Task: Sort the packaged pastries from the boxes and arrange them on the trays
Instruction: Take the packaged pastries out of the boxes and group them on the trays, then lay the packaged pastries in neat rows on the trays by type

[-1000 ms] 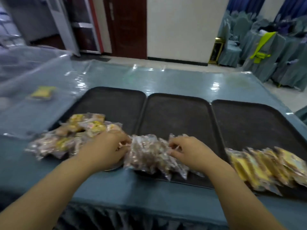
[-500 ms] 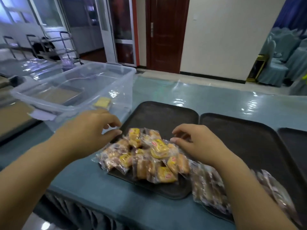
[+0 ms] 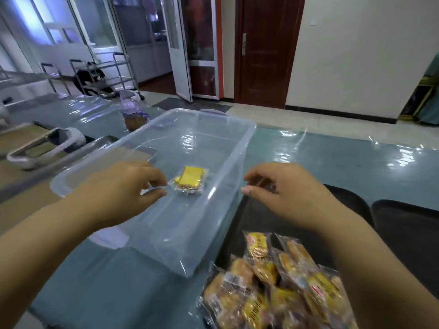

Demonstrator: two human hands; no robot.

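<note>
A clear plastic box (image 3: 247, 143) stands on the teal table left of the black trays. Inside it lies a single yellow packaged pastry (image 3: 190, 179). My left hand (image 3: 123, 188) hovers over the box's near left side, thumb and forefinger loosely curled just beside the wrapper's corner, holding nothing. My right hand (image 3: 287, 193) is at the box's right rim with curled fingers and a gap between thumb and fingertips. A pile of wrapped pastries (image 3: 273, 283) lies on the near end of a black tray (image 3: 354, 200), below my right forearm.
A second black tray (image 3: 408, 231) lies to the right. Behind the box stands a bottle with a purple lid (image 3: 133, 112). A metal tray with a white object (image 3: 47, 148) sits at the left. A steel trolley (image 3: 107, 74) and doors are beyond.
My view has swung left from the trays to the clear box. Both hands left the pastry pile and moved up to the box, the left now beside the lone pastry.
</note>
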